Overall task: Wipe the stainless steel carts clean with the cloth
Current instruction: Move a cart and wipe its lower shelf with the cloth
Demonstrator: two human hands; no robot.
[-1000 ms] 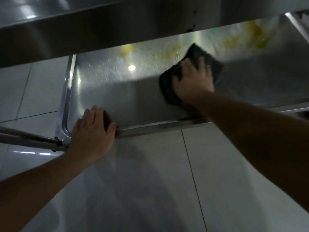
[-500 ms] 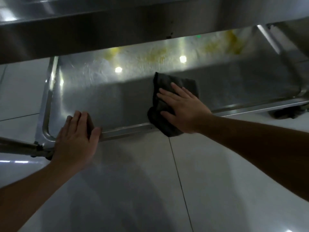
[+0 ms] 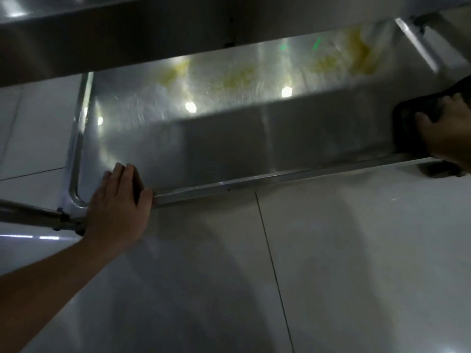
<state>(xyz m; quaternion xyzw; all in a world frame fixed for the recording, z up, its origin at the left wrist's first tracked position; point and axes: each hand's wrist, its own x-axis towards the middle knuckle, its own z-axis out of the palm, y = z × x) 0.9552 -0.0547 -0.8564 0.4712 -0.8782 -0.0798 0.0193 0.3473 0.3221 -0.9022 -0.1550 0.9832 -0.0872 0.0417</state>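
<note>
— While the right hand (image 3: 449,138) works the dark cloth (image 3: 418,115) at the far right end of the cart's lower shelf (image 3: 229,149), why is the left hand (image 3: 118,202) parked on the near rim (image 3: 254,180)?

— Bracing, I'd judge. Its fingers (image 3: 122,174) lie straight and close together over the rim near the left corner, thumb along the edge, likely steadying the cart against the push of wiping.

— And the right hand's hold?

— Its fingers curl into the bunched cloth, pressing it down on the steel beside the rim.

— Much left to clean?

— Yellow smears (image 3: 356,57) run along the back of the shelf, under the upper shelf (image 3: 114,39). Ceiling lights glare off the metal; pale glossy floor tiles (image 3: 331,263) lie below.
</note>
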